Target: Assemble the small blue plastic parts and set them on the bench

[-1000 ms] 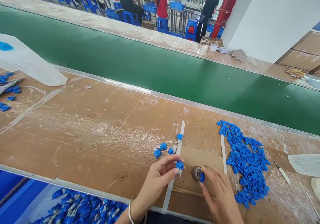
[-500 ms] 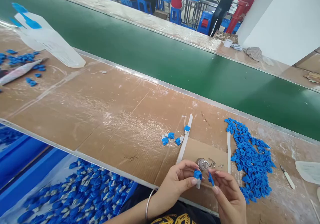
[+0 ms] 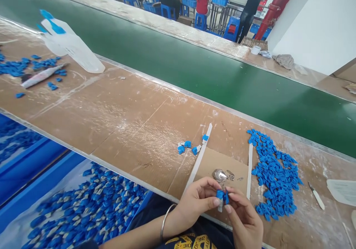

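Far left, worktop (image 3: 116, 115): scattered blue pieces (image 3: 16, 66), a white pen-like tool (image 3: 41, 76) and a clear plastic bag (image 3: 72, 50) lying flat.

Lower left, below the worktop edge: blue bin (image 3: 36, 189) lined with plastic, holding a deep heap of blue-and-white assembled parts (image 3: 91, 212).

Centre: four loose assembled pieces (image 3: 190, 147) beside a white strip (image 3: 198, 156); a cardboard patch (image 3: 222, 167) bearing a small metal dish (image 3: 219, 175) with tiny metal bits in and near it.

Left hand (image 3: 198, 201): fingers closed in a pinch on a small blue part with white stem (image 3: 220, 197), held over the near edge of the worktop. Right hand (image 3: 244, 221): thumb and forefinger closed on a blue cap (image 3: 227, 196), touching the left hand's part.

Right: second white strip (image 3: 249, 169), a wide pile of blue caps (image 3: 274, 175), a small knife (image 3: 315, 195) and a paper sheet (image 3: 343, 189).

Risk: the pieces are tiny and held above the lap gap; a slipping pinch could drop one off the worktop. A misaligned press could seat the cap crookedly. A careless sweep could scatter the dish's contents.
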Tool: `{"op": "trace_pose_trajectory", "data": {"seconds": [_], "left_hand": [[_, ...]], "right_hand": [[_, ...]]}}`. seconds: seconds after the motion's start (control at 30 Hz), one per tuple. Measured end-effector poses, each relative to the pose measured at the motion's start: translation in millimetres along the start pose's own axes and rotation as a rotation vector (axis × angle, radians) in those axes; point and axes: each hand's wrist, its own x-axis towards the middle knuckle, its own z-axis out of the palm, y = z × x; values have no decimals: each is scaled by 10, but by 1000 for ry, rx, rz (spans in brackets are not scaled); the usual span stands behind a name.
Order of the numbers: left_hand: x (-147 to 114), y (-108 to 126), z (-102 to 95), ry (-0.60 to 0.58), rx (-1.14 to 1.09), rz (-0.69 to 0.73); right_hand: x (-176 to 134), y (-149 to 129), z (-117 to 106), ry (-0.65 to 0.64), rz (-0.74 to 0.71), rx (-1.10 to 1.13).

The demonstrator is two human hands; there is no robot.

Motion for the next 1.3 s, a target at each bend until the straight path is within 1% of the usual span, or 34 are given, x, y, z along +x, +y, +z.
{"op": "trace_pose_trajectory", "data": {"seconds": [0.03,0.13,0.2,0.23,0.27,0.33,0.37,0.4,0.43,0.47,0.5,0.53,0.57,0.6,0.63,0.7,0.77,0.83,0.9,0.97,1.03,1.07,1.1,1.17,1.23,1.3], "left_hand": [[1,-22,0,8,2,-9],[-5,-98,-15,73,-12,-31],[-16,-145,-27,128,-51,-35],[-24,-160,-31,145,-74,-37],[-33,-168,-34,156,-92,-39],[-56,-150,-44,153,-86,-38],[-69,-123,-57,140,-50,-37],[-81,-82,-82,132,9,-25],[-91,-29,-123,139,88,8],[-98,36,-182,166,191,65],[-101,110,-261,217,310,145],[-101,193,-358,294,442,249],[-98,283,-468,387,584,353],[-92,377,-586,481,719,442],[-83,473,-704,574,844,506],[-57,661,-916,732,1087,591],[-20,820,-1074,829,1314,631],[27,928,-1174,864,1504,625],[75,976,-1226,848,1639,582],[111,975,-1238,838,1727,571],[129,950,-1212,826,1791,619],[132,936,-1187,801,1818,653],[135,925,-1156,745,1843,683],[150,920,-1084,558,1882,706],[194,934,-1009,384,1909,676],[267,957,-946,290,1944,601]], "right_hand": [[-5,-15,-14,-14,-47,-89],[-11,-79,-31,-70,-261,-334],[-8,-133,-17,-105,-389,-430],[-3,-160,-9,-124,-428,-468],[6,-184,-5,-147,-450,-499],[38,-211,-35,-244,-443,-549],[63,-207,-79,-278,-425,-582],[93,-189,-148,-274,-403,-621],[127,-155,-241,-226,-389,-662],[165,-103,-357,-135,-380,-720],[205,-36,-490,-26,-372,-783],[244,46,-634,77,-384,-823],[279,136,-780,136,-366,-923],[308,230,-920,120,-379,-997],[329,322,-1047,42,-386,-1034],[349,479,-1244,-98,-452,-1111],[353,576,-1362,-221,-552,-1220],[362,611,-1421,-313,-675,-1331],[383,611,-1452,-377,-779,-1384],[408,612,-1477,-415,-830,-1391],[426,639,-1516,-450,-834,-1398],[431,661,-1543,-462,-826,-1403],[434,684,-1574,-470,-815,-1405],[445,713,-1637,-489,-793,-1392],[472,680,-1662,-508,-792,-1366],[516,561,-1591,-515,-800,-1317]]}}
